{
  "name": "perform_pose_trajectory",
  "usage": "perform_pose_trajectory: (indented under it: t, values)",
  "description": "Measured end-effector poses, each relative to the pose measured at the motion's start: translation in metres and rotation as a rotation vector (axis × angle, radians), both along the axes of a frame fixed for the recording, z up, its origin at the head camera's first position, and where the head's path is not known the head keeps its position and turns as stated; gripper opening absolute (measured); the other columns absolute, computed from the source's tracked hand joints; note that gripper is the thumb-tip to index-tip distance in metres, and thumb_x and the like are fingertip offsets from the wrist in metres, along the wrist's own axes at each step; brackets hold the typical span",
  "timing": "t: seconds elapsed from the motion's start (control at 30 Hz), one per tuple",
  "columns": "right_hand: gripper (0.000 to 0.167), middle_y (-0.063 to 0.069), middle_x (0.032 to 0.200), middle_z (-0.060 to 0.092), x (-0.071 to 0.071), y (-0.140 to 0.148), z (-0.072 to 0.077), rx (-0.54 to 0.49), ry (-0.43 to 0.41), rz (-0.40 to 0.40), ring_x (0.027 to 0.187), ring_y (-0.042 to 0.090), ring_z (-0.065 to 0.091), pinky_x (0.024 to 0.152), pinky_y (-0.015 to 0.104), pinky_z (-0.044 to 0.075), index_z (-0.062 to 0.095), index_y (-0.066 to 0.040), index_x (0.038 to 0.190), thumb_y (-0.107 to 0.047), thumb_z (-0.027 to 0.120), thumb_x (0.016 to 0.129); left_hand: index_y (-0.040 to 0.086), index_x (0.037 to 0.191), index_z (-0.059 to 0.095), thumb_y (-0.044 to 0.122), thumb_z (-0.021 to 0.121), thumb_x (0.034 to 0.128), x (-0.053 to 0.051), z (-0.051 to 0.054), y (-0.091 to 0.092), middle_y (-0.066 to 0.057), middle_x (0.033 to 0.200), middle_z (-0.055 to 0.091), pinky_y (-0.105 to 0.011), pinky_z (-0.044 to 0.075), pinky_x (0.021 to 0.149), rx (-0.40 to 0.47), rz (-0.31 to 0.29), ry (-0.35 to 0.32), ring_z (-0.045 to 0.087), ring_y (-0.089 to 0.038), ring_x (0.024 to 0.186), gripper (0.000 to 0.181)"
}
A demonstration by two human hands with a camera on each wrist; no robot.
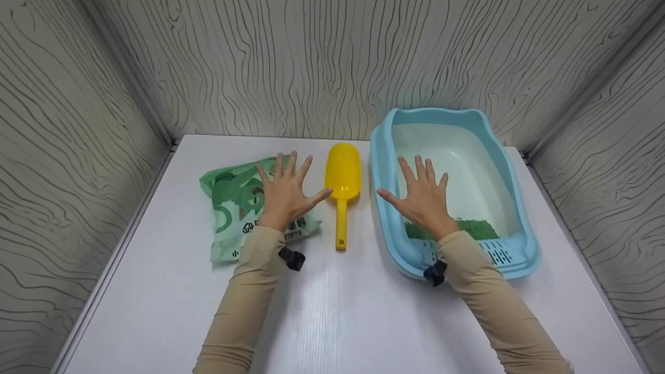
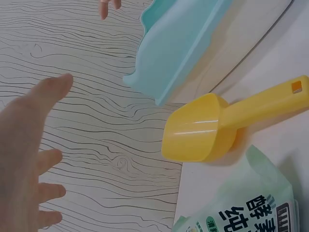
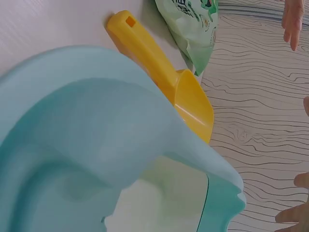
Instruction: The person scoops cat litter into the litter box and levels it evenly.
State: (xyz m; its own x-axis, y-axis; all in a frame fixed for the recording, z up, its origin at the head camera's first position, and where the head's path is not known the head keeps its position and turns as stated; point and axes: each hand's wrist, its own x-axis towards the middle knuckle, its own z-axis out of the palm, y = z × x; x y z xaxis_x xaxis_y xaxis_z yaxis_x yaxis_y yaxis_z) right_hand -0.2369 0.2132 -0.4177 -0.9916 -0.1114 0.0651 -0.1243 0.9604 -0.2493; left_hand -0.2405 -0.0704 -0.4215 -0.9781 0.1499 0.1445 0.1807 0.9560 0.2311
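My left hand (image 1: 287, 198) hovers above the green bag (image 1: 228, 223), fingers spread wide and holding nothing. Printed characters and a cat picture show on the bag, partly covered by that hand and forearm. To its right lies a yellow scoop (image 1: 343, 174), bowl toward the back wall and handle toward me. Over the light-blue litter box (image 1: 383, 208) is my right hand (image 1: 423, 200), also spread and gripping nothing. Green granules (image 1: 478, 228) lie at the near end inside the box. In the left wrist view the scoop (image 2: 193, 130) sits between the box and the bag.
A white table (image 1: 322, 322) carries everything. Pale wood-grain panels (image 1: 322, 67) stand behind it and on both sides. The litter box has a raised rim and a slotted ledge (image 1: 501, 254) at its near end. Dark wrist cameras (image 1: 292, 258) are strapped at both sleeves.
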Motion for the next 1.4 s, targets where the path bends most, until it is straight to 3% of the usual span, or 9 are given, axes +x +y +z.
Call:
perform_pose_trajectory:
  t: [0.17,0.3,0.47,0.77,1.03,1.4]
  values:
    - [0.084,0.021,0.158,0.023,0.007,-0.006,-0.004,-0.047,0.043,-0.001,0.148,0.041,0.019,0.118,0.065,0.01,0.022,-0.013,0.153,-0.062,0.049,0.09,0.027,0.15,0.031,0.072,0.046,0.0853,0.005,-0.004,0.001,-0.008,0.16,0.027,-0.067,0.011,0.117,0.021,-0.004,0.015,0.021,-0.033,0.15,0.081]
    - [0.073,0.023,0.149,0.039,0.014,-0.01,-0.01,-0.1,0.149,0.024,0.14,0.04,0.035,0.117,0.057,0.025,0.034,-0.003,0.146,-0.05,0.054,0.093,0.022,0.146,0.039,0.065,0.047,0.0898,0.01,-0.009,0.001,-0.008,0.153,0.041,-0.061,0.026,0.115,0.046,-0.004,0.061,0.038,-0.033,0.142,0.071]
    - [0.056,0.025,0.13,0.054,0.022,-0.014,-0.02,-0.188,0.325,0.082,0.123,0.039,0.05,0.105,0.05,0.044,0.049,0.005,0.132,-0.03,0.063,0.092,0.014,0.132,0.057,0.049,0.055,0.0931,0.018,-0.017,-0.002,-0.01,0.13,0.062,-0.056,0.042,0.103,0.112,-0.006,0.16,0.057,-0.032,0.122,0.053]
    - [0.042,0.022,0.116,0.061,0.031,-0.028,-0.029,-0.215,0.424,0.111,0.11,0.036,0.057,0.094,0.044,0.051,0.057,0.006,0.119,-0.018,0.068,0.088,0.007,0.112,0.069,0.027,0.066,0.09,0.029,-0.041,-0.009,-0.014,0.105,0.072,-0.049,0.055,0.077,0.223,-0.078,0.29,0.07,-0.03,0.092,0.03]
    - [0.039,0.021,0.113,0.063,0.039,-0.042,-0.032,-0.217,0.414,0.123,0.106,0.034,0.06,0.091,0.042,0.054,0.059,0.006,0.118,-0.017,0.068,0.088,0.004,0.101,0.071,0.016,0.07,0.0844,0.037,-0.059,-0.014,-0.014,0.094,0.074,-0.045,0.054,0.067,0.239,-0.108,0.377,0.071,-0.029,0.079,0.021]
    - [0.036,0.02,0.112,0.064,0.054,-0.067,-0.052,-0.234,0.378,0.15,0.106,0.032,0.063,0.093,0.041,0.053,0.06,0.004,0.116,-0.018,0.067,0.088,0.0,0.1,0.071,0.01,0.069,0.0852,0.057,-0.083,-0.025,-0.016,0.092,0.074,-0.038,0.056,0.069,0.35,-0.062,0.307,0.07,-0.027,0.078,0.018]
